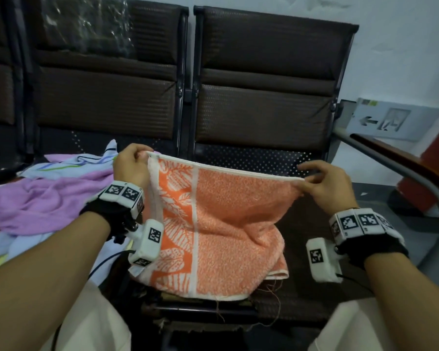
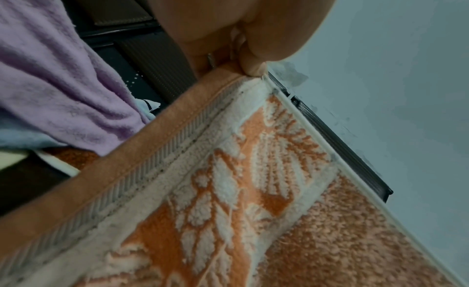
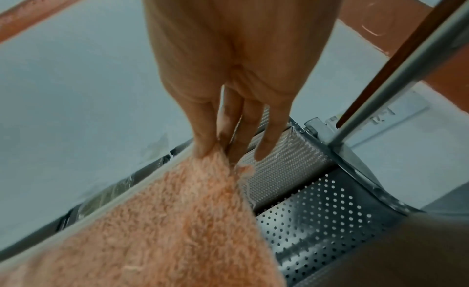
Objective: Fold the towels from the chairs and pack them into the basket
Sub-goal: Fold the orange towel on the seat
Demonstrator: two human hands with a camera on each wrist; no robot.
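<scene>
Both forearms enter from the near edge of the head view, each wearing a black wrist strap with white marker blocks. At far left, a lilac towel (image 1: 46,198) of soft terry lies crumpled on the left chair seat, over a pale blue striped towel (image 1: 86,164). Next, the left hand (image 1: 132,165) is curled closed, pinching the upper left corner of the orange towel (image 1: 228,224) between thumb and fingers (image 2: 253,68). That towel is coarse looped terry, orange with a white leaf-pattern band and white hem; its top edge runs left to right, stretched nearly level between the hands, and the rest hangs down with its lower end bunched on the front edge of the right chair seat (image 1: 302,295). The right hand (image 1: 327,184) pinches the upper right corner with thumb and forefinger, the remaining fingers (image 3: 272,131) extended and loose. Behind stand brown padded chair backs (image 1: 264,79) with perforated metal panels.
</scene>
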